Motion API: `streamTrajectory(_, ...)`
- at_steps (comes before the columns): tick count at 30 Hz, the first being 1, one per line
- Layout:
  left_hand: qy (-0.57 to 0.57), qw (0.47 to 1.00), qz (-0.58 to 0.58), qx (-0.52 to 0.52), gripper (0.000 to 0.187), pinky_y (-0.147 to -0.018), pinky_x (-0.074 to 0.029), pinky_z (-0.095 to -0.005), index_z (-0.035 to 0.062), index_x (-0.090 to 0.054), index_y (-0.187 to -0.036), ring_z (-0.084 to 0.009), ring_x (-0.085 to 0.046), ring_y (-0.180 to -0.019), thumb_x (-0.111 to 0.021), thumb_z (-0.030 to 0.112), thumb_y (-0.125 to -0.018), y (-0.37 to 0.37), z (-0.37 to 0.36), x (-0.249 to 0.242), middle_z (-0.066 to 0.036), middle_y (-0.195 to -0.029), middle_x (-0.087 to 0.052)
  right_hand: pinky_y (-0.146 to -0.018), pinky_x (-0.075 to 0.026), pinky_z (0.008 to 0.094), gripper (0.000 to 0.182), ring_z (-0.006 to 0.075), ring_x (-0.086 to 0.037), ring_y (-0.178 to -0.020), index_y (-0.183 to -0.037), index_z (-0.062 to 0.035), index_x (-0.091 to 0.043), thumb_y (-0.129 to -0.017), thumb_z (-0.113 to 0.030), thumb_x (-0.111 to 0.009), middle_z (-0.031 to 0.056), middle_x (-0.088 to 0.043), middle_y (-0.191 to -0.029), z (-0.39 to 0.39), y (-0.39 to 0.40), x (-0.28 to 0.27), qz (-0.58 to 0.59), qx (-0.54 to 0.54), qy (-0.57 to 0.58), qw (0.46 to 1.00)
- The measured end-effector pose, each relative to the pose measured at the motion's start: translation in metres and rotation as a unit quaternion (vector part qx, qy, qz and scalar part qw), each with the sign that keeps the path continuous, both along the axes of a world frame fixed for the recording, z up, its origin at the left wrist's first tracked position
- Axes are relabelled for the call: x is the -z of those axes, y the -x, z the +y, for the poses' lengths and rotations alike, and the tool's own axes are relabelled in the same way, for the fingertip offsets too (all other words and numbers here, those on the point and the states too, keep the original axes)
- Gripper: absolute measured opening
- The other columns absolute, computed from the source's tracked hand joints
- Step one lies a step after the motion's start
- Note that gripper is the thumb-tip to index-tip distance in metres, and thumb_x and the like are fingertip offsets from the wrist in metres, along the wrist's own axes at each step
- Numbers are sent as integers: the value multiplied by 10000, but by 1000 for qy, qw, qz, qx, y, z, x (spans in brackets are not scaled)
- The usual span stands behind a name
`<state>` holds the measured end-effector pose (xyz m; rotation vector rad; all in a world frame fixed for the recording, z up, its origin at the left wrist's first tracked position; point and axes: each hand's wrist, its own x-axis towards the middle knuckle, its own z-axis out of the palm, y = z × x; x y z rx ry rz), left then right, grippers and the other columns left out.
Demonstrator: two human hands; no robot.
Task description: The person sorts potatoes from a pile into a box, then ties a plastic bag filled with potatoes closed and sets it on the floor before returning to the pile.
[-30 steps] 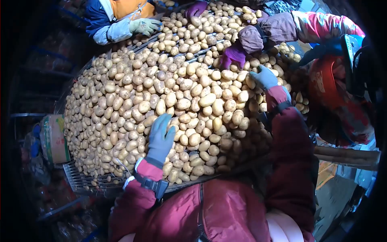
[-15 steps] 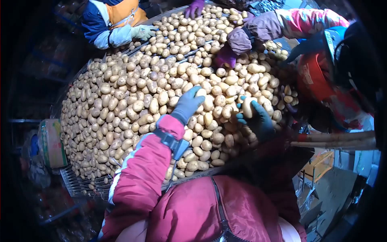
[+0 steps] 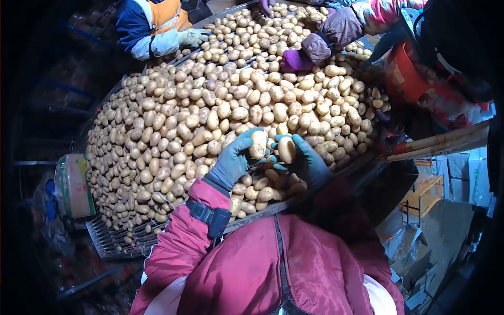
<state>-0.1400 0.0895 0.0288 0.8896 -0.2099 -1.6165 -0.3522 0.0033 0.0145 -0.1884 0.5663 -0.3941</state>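
A wide heap of pale potatoes (image 3: 210,105) covers a slatted sorting table (image 3: 113,239). My left hand (image 3: 233,160), in a blue-grey glove, grips one potato (image 3: 258,144) just above the near edge of the heap. Right beside it my right hand (image 3: 307,163), in a teal glove, grips another potato (image 3: 286,149). The two held potatoes are almost touching. My red jacket sleeves fill the foreground.
A person in an orange vest rests a gloved hand (image 3: 193,37) on the far left of the heap. Another person's purple-gloved hand (image 3: 296,60) works at the far right. A printed sack (image 3: 73,186) stands left of the table; wooden poles (image 3: 441,140) lie right.
My left hand has come back from the heap holding a potato. My right hand has drawn in toward it with its potato, and both hands now meet near the table's near edge.
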Motion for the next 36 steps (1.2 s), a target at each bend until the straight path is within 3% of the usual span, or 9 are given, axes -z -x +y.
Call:
streamTrajectory(3,-40,991,-128,2,572,-978,-545,-386,45,-367,-1521,-265,-568,-1227,-546,145,-988,9,24,-2,-131,-1388,-516,-901,-539,388,465,203,-598,-1122,-1434,-187,-496,-1020,-394,-548,43,-543,-1348,26,-11,14,101,-64,180,976)
streamTrajectory(7,-12,881,-454,136,759,-904,-502,-285,87,-252,-1582,-167,-549,-1128,-630,225,-939,33,43,-13,-118,-1320,-526,-877,-527,353,608,162,-550,-1170,-1492,-143,-423,-973,-347,-665,72,-530,-1367,61,-23,24,110,-35,150,982)
streamTrajectory(12,-7,878,-415,240,839,-936,-494,-304,113,-210,-1595,-183,-564,-1122,-681,220,-909,60,51,-30,-115,-1281,-550,-862,-555,332,542,188,-643,-1037,-1435,-87,-463,-986,-340,-632,94,-634,-1205,79,-17,61,71,67,305,947)
streamTrajectory(18,84,849,-402,332,688,-1021,-451,-322,102,-352,-1551,-208,-563,-1195,-637,314,-961,75,47,-17,-133,-1302,-586,-928,-539,477,464,316,-631,-1098,-1334,-109,-562,-968,-393,-582,120,-626,-1231,86,63,19,8,137,-59,989)
streamTrajectory(20,-52,847,-383,365,555,-997,-457,-278,87,-486,-1476,-139,-571,-1167,-615,283,-973,68,37,-37,-103,-1317,-624,-793,-557,327,356,185,-672,-909,-1210,-41,-616,-987,-315,-571,101,-652,-1083,50,102,60,-252,100,188,944)
streamTrajectory(26,6,872,-469,139,462,-1016,-456,-292,42,-601,-1353,-156,-599,-1157,-614,291,-964,-29,32,23,-112,-1259,-667,-770,-555,308,353,173,-676,-907,-1227,-31,-625,-989,-289,-582,90,-663,-1086,35,286,25,121,383,217,890)
streamTrajectory(31,-22,712,-701,-16,458,-1033,-465,-358,17,-590,-1320,-274,-601,-1181,-644,238,-922,-133,8,39,-187,-1281,-630,-751,-553,293,352,162,-678,-906,-1241,-23,-633,-991,-267,-591,81,-672,-1089,20,311,15,437,387,254,771)
streamTrajectory(35,-22,600,-798,62,573,-1062,-435,-435,33,-570,-1342,-399,-573,-1166,-696,296,-848,-136,-24,48,-234,-1277,-601,-770,-548,273,343,154,-685,-906,-1268,-35,-640,-1002,-246,-592,66,-681,-1132,-5,213,8,428,233,288,824)
streamTrajectory(36,-19,490,-868,71,633,-1066,-425,-441,56,-544,-1378,-397,-557,-1178,-715,309,-823,-130,-29,66,-215,-1310,-581,-800,-545,263,336,154,-690,-907,-1286,-51,-642,-1013,-238,-588,57,-686,-1174,-14,182,9,404,159,301,849)
